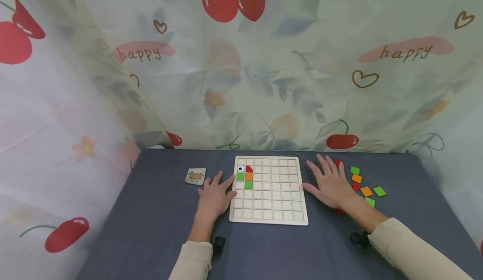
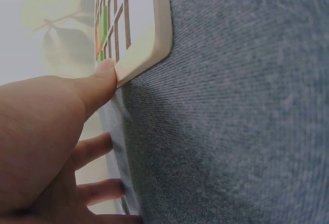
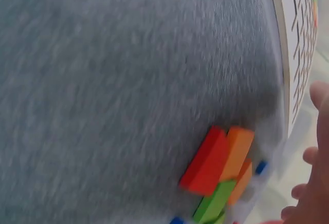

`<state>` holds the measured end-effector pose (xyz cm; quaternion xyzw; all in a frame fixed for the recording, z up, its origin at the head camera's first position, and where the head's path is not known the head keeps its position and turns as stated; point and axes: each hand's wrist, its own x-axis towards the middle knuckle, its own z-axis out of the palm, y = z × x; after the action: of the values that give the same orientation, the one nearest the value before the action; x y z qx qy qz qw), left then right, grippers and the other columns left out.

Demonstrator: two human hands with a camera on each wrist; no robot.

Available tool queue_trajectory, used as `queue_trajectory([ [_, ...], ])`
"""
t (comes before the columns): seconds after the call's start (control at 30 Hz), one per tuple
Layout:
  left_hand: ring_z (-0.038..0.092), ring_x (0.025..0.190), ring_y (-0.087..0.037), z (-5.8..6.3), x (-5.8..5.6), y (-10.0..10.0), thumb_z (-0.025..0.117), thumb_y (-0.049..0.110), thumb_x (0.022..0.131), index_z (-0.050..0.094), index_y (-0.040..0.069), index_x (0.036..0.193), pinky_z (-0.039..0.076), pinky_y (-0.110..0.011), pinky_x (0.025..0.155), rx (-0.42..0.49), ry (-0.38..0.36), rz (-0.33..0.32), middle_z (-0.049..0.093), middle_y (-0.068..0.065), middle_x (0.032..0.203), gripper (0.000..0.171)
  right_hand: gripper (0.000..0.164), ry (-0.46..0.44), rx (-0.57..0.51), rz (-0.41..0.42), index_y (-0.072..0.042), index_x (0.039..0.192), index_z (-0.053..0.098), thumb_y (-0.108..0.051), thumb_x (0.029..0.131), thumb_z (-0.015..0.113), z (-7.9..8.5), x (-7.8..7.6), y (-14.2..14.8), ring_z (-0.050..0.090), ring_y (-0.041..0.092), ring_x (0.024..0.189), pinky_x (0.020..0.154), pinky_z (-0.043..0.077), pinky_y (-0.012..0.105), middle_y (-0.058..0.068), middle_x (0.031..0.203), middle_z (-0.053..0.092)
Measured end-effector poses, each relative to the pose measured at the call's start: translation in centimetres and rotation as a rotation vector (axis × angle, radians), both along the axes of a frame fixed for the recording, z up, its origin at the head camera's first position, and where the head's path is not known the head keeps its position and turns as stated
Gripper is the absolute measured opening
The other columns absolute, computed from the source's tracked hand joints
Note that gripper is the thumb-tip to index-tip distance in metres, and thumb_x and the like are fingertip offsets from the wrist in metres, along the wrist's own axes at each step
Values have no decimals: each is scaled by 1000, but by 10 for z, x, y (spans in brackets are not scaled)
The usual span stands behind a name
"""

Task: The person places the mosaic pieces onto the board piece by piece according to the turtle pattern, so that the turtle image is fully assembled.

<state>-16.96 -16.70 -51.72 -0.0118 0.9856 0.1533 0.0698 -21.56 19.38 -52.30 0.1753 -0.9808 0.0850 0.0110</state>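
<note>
A pale wooden grid board [image 1: 279,192] lies on the table. Near its upper left corner sit an eye tile [image 1: 240,169], a red piece with a rounded side [image 1: 249,169], an orange tile [image 1: 249,176] and two green tiles. My left hand [image 1: 214,198] is at the board's left side, fingers spread; in the left wrist view its thumb [image 2: 105,77] touches the board's edge. To the right of the board, my right hand [image 1: 332,185] stretches its fingers over part of the loose pieces, hiding some. Nothing shows in its grasp. A red piece [image 3: 208,162] appears below it in the right wrist view.
Loose green [image 1: 380,191], orange [image 1: 366,191] and red pieces are scattered right of the right hand. A small printed card or packet [image 1: 195,176] lies left of the board. A patterned cloth [image 1: 279,104] hangs behind the table's far edge.
</note>
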Motion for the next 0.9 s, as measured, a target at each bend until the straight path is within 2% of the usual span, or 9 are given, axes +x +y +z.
queue_trajectory([
  [0.37, 31, 149, -53, 0, 1, -1, 61, 45, 100, 47, 34, 154, 35, -78, 108, 16, 6, 0, 36, -12, 166, 57, 79, -72, -22, -36, -8, 158, 35, -58, 100, 56, 2, -10, 36, 19, 57, 150, 115, 14, 81, 31, 163, 24],
  [0.6, 32, 148, -54, 0, 1, -1, 62, 45, 99, 48, 33, 153, 34, -79, 108, 35, 20, -7, 36, -13, 165, 57, 74, -16, -90, -56, 0, 153, 39, -48, 101, 60, -1, -19, 59, 27, 57, 142, 114, 24, 76, 35, 155, 32],
  [0.7, 31, 149, -54, 0, 1, -1, 62, 45, 99, 48, 33, 154, 34, -79, 108, 31, 17, -4, 36, -13, 165, 57, 72, -14, -115, -80, 1, 152, 40, -47, 102, 59, -3, -24, 66, 28, 59, 139, 110, 27, 77, 36, 152, 33],
  [0.9, 31, 149, -53, -1, 1, -1, 61, 46, 99, 47, 34, 154, 34, -78, 108, 22, 14, -5, 36, -13, 166, 58, 73, -62, -140, -153, 2, 151, 40, -52, 103, 54, -8, -32, 75, 25, 58, 138, 106, 27, 78, 36, 151, 33],
])
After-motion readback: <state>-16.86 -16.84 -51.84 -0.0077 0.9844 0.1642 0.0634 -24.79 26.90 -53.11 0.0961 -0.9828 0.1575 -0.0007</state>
